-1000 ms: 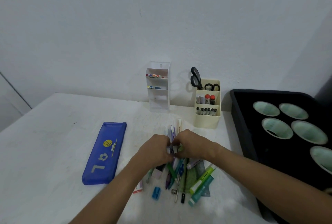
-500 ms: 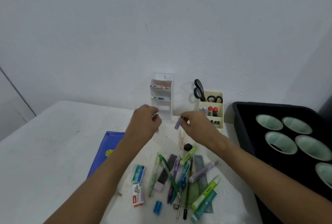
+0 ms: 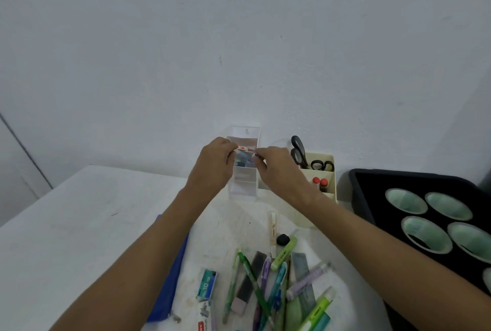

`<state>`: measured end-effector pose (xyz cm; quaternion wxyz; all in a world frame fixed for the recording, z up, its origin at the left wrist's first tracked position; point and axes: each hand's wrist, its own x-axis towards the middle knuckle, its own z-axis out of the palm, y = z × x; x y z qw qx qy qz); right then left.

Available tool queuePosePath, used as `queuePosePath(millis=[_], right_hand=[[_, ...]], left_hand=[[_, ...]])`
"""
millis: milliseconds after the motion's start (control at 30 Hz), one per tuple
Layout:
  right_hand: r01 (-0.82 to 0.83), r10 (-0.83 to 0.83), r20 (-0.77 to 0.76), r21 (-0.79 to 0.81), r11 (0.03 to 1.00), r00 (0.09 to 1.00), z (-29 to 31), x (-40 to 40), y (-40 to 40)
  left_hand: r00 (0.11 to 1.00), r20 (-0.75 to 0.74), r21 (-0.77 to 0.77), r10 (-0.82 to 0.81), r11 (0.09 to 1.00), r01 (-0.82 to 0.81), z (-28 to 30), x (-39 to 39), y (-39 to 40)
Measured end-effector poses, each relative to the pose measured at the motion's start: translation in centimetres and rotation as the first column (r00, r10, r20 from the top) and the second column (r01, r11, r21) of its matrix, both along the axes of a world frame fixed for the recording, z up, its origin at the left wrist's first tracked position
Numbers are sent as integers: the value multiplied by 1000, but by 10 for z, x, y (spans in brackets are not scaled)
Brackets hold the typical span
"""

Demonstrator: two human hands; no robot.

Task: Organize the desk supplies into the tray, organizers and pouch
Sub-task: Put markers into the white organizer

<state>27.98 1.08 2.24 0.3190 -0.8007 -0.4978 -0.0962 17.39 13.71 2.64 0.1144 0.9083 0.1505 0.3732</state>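
My left hand (image 3: 215, 166) and my right hand (image 3: 279, 171) meet at the upper tiers of the white tiered organizer (image 3: 243, 187) by the wall. My right hand pinches a small purple-tipped piece (image 3: 256, 155) at the edge of the second tier. The curled fingertips of my left hand lie against the left end of the row of coloured markers (image 3: 244, 148) in the top tier; whether they hold anything is hidden. A pile of pens and highlighters (image 3: 265, 280) lies on the table near me. The blue pouch (image 3: 170, 277) lies partly under my left forearm.
A cream organizer (image 3: 329, 163) with black scissors (image 3: 299, 152) and red-capped tubes (image 3: 319, 182) stands to the right. A black tray (image 3: 372, 192) holding several pale green cups (image 3: 406, 200) fills the right side. A staple box (image 3: 207, 284), a grey eraser (image 3: 247, 285) and a small black lump (image 3: 283, 239) lie by the pile.
Both hands rose from the pen pile and moved away from me to the white tiered organizer, the right one carrying the purple-tipped piece. My view tilted upward.
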Motion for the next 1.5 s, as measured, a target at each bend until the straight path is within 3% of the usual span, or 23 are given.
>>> queuePosePath(millis=[200,667,1067,1267,1500], right_hand=[[34,-37,-46,-57,998,998,-22,5,19],[47,-58,-109,-99,994,992,-38,4,46],[6,-18,-111,-104,995,994,-45,-1,21],[-134,88,-196,-236,962,977,-47,-16,-20],[-216,151,-194,-375,901,969,-51,-22,-69]], left_hand=[[993,-116,-65,-17,998,9,-16,13,2],[985,-172,-155,-5,988,-22,-35,29,13],[994,-111,-172,-13,985,-6,-48,16,6],[996,-89,-232,-9,973,-12,-49,-7,-10],[932,-349,-241,-96,971,10,-68,-30,-40]])
